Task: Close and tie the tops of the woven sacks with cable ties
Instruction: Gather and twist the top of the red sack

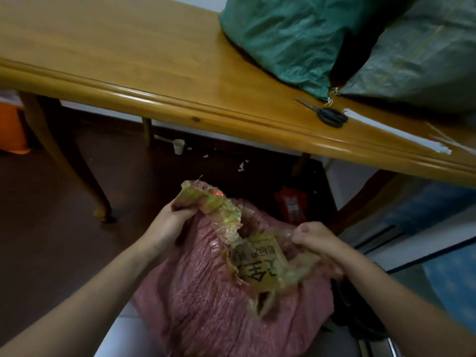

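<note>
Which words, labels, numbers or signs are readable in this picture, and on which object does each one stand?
Large black characters on the yellowish top of the pink sack, seen upside down: blurred, not readable.
Smaller row of characters beside them: too small and blurred.
Label on the red packet on the floor: too small to read.

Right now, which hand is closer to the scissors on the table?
The right hand. It grips the top of the pink sack, lower down and almost straight in front of the scissors. The left hand grips the sack's top too, farther off to the left.
</note>
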